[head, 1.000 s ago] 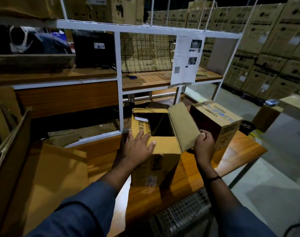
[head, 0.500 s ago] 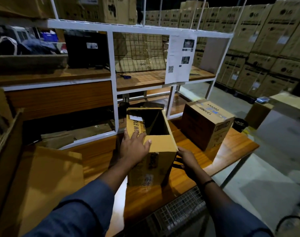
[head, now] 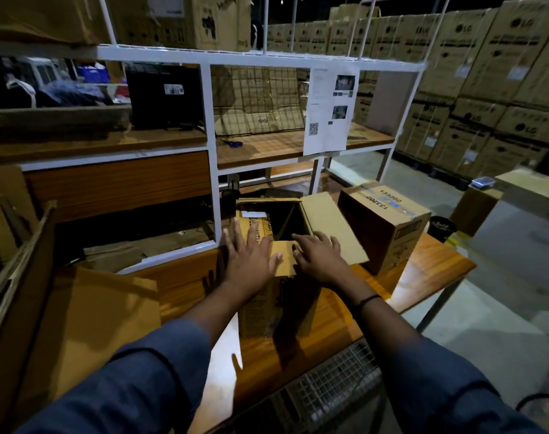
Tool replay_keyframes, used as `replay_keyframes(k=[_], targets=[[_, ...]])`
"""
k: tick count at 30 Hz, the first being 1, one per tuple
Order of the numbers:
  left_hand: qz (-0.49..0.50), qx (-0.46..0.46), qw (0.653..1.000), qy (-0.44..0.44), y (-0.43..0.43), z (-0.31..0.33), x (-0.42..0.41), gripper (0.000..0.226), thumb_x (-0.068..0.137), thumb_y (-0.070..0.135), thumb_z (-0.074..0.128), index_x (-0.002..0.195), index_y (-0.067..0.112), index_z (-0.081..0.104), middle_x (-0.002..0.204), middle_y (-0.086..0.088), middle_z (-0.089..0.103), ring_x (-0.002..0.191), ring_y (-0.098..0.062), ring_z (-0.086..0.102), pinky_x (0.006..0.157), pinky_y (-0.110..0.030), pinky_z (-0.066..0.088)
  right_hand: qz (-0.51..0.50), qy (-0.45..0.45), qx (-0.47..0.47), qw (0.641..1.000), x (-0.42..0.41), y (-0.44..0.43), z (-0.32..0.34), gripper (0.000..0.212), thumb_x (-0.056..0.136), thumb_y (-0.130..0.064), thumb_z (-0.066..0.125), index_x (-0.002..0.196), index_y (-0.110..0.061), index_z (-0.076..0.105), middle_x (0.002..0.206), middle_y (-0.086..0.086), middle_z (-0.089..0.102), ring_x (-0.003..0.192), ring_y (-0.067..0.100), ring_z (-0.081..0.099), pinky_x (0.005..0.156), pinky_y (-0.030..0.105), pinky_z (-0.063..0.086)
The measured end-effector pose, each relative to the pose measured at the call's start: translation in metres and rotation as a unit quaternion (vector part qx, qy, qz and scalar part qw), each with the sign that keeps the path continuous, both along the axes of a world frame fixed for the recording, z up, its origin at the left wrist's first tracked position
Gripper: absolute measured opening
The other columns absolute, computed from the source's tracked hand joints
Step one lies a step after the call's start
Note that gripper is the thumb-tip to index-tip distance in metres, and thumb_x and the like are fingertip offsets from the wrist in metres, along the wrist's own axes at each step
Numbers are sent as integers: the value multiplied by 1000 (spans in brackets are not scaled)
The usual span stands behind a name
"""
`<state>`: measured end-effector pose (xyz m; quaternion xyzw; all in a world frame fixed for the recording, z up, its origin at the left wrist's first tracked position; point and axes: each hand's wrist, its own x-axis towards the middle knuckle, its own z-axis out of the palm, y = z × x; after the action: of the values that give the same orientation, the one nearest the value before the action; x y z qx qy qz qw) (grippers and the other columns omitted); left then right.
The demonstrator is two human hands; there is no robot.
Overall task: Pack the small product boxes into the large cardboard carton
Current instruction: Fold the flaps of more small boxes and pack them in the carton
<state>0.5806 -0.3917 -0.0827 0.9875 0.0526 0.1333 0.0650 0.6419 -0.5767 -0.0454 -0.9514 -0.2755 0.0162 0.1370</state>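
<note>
A tall open cardboard carton stands upright on the wooden table. Its inside is dark and I cannot see any contents. My left hand lies flat, fingers spread, on the near and left flaps. Beside it, my right hand presses flat on the near flap, and the right flap stands raised behind its fingers. A sealed brown box with the number 133202 sits on the table to the right of the carton, untouched.
A white metal shelf frame rises directly behind the carton, with scissors and a hanging paper sheet. Flat cardboard sheets lie at the left. A wire basket hangs under the table's near edge. Stacked cartons fill the right background.
My right hand came up from the carton's lower right side onto the near flap. The right flap, folded down half a second ago, stands raised again. The left hand stayed on top.
</note>
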Motion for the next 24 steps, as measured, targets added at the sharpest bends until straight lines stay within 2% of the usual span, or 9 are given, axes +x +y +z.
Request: replay_keyframes(k=[3, 5, 10, 12, 14, 17, 20, 22, 24], targets=[[-67, 20, 992, -108, 1, 17, -5, 37, 99, 51, 53, 131, 30, 50, 158, -8, 34, 155, -37, 15, 123, -62, 18, -12, -14, 73, 997, -3, -1, 20, 37, 109, -39, 42, 140, -25, 56, 133, 3, 65, 131, 26, 54, 115, 53, 26], [-73, -32, 993, -82, 2, 32, -8, 37, 101, 49, 54, 132, 30, 52, 146, -1, 51, 145, -27, 35, 116, -48, 34, -7, -54, 113, 992, -5, -3, 27, 36, 107, -41, 46, 135, -24, 60, 127, 3, 65, 119, 26, 60, 101, 46, 42], [-46, 3, 990, 133, 19, 42, -6, 82, 94, 67, 54, 161, 29, 25, 163, -10, 37, 152, -38, 24, 123, -54, 20, -5, 24, -36, 999, 0, 1, 26, 60, 105, -52, 45, 159, -25, 35, 162, 6, 40, 150, 31, 31, 119, 54, 29], [-51, 7, 992, 111, 23, 48, -7, 86, 90, 68, 61, 160, 31, 26, 160, -10, 37, 148, -36, 28, 121, -53, 26, -20, 37, -49, 998, 2, 1, 24, 62, 105, -56, 43, 159, -26, 34, 162, 7, 38, 150, 33, 29, 120, 57, 25], [-58, 28, 997, 49, 22, 57, -10, 85, 86, 66, 68, 156, 34, 33, 153, -5, 43, 143, -31, 33, 114, -48, 35, -30, -2, -11, 999, 0, 0, 31, 51, 104, -56, 44, 145, -26, 52, 142, 8, 54, 132, 32, 49, 110, 54, 39], [-102, 18, 994, -29, 20, 76, -18, 53, 87, 68, 66, 127, 34, 63, 121, 5, 64, 116, -17, 56, 87, -35, 47, -48, 18, 153, 987, -4, -5, 58, 39, 106, -50, 49, 86, -22, 67, 83, 2, 64, 78, 22, 62, 66, 34, 49], [-149, -198, 966, 70, 18, 91, -28, 65, 98, 74, 34, 82, 26, 75, 84, 8, 70, 80, -11, 65, 73, -32, 47, -9, 146, 86, 985, -12, -12, 83, 30, 104, -40, 59, 81, -21, 67, 76, -3, 67, 68, 11, 62, 57, 24, 42], [-164, -255, 934, 189, 17, 91, -31, 72, 100, 73, 23, 92, 28, 79, 110, 8, 71, 105, -13, 63, 92, -40, 46, 58, 210, -47, 975, -18, -9, 84, 16, 102, -35, 63, 100, -23, 74, 96, -4, 73, 88, 12, 66, 69, 26, 46], [-163, -149, 944, 246, 19, 77, -27, 49, 103, 65, 38, 119, 34, 71, 136, 4, 60, 131, -22, 50, 108, -49, 39, 91, 241, -122, 959, -24, -2, 72, 25, 99, -31, 66, 123, -23, 71, 116, -3, 70, 105, 16, 64, 82, 29, 48]])
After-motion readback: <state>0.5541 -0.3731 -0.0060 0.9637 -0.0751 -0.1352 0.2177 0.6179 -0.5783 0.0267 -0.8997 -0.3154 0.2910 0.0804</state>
